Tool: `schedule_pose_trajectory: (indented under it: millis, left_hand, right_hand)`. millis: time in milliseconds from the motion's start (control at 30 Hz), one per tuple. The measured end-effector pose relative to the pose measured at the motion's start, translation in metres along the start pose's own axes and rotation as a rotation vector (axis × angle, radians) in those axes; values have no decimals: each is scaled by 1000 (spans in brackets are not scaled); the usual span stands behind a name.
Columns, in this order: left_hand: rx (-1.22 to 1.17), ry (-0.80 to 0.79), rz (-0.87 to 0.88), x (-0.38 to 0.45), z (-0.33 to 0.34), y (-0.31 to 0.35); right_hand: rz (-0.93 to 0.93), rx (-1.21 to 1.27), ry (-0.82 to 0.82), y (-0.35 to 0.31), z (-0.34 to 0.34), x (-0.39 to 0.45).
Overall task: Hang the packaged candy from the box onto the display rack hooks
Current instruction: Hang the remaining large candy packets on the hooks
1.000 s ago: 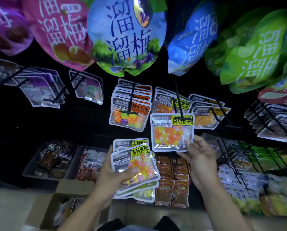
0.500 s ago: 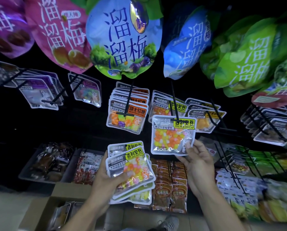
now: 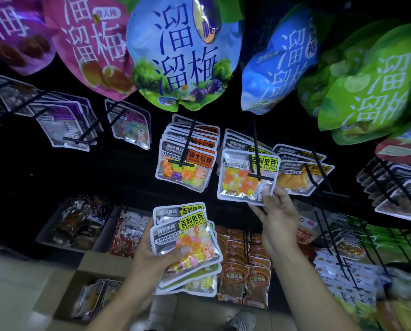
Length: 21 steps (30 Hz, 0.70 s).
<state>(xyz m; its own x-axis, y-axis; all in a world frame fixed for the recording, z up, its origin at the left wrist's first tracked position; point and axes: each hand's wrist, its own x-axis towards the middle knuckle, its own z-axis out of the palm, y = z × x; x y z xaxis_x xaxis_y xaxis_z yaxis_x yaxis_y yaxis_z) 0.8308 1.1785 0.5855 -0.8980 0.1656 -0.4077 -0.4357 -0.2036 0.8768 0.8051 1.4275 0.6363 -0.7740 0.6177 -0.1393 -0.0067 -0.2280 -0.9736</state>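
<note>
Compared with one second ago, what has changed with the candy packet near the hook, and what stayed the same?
The right hand pushed the candy packet up and back along the hook; the hook's crossbar now lies in front of the packet. The hand holds its lower right corner as before. The left hand holds the same fanned stack of packets, and the box is unmoved.

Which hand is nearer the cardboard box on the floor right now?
Left. The left hand, holding a stack of candy packets, sits just above and right of the cardboard box. The right hand is farther right and higher, at the hook.
</note>
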Motion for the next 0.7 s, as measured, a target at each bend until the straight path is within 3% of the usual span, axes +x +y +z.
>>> schedule_pose_trajectory:
  millis: [300, 367, 467, 533, 700]
  left_hand:
    - [-12, 10, 21, -1, -2, 12]
    - [-6, 9, 29, 1, -2, 11]
    - [17, 7, 44, 0, 1, 15]
    - [19, 0, 68, 0, 3, 15]
    - [7, 28, 120, -2, 13, 16]
  right_hand:
    - [259, 93, 208, 21, 23, 13]
    - [298, -73, 71, 18, 24, -11]
    - [244, -423, -341, 9, 22, -49]
    - [197, -524, -503, 7, 22, -62]
    - [153, -570, -510, 7, 21, -71]
